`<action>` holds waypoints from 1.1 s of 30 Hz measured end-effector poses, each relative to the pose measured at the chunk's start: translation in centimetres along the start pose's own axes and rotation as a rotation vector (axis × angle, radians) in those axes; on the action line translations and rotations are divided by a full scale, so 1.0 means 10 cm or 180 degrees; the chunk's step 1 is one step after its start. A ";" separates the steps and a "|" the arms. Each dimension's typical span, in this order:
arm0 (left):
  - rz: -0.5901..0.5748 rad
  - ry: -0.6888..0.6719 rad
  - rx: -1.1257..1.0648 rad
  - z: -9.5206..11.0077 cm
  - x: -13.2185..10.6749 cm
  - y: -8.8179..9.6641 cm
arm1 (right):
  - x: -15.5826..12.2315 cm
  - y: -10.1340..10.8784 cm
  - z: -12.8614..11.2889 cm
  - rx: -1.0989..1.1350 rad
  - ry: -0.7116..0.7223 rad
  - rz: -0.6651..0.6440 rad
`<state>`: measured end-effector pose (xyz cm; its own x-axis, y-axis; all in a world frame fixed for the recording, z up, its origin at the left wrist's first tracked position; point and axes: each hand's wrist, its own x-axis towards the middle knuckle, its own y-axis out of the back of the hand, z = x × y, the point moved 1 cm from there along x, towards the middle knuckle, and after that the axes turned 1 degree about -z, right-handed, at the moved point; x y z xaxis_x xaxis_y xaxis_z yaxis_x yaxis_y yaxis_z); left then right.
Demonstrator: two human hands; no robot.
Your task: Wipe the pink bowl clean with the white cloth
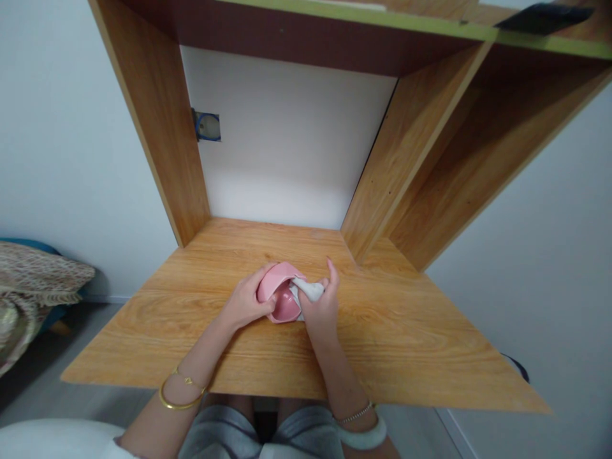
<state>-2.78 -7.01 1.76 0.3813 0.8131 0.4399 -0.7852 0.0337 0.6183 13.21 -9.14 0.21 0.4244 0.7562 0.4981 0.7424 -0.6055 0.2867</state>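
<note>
My left hand (245,301) grips a small pink bowl (280,294), tilted on its side with the opening facing me, just above the wooden desk (191,319). Its fingers wrap over the rim on the left. My right hand (321,307) pinches a white cloth (310,291) and presses it against the bowl's right edge and inside. Both hands meet at the middle of the desk.
The desk has upright wooden side panels (157,127) and a shelf (363,19) overhead. A shelved compartment (459,159) rises at the right. A patterned cushion (33,280) lies at the far left, off the desk. A wall socket cut-out (207,126) shows behind.
</note>
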 end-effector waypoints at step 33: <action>-0.0298 0.0021 -0.0792 -0.07 0.00 -0.09 | 0.02 0.01 0.15 0.0132 -0.0553 -0.0220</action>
<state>-2.39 -6.62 0.70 0.4552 0.8035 0.3836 -0.8428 0.2500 0.4766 14.10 -8.68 -0.90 0.4521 0.8292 0.3287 0.7920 -0.5427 0.2796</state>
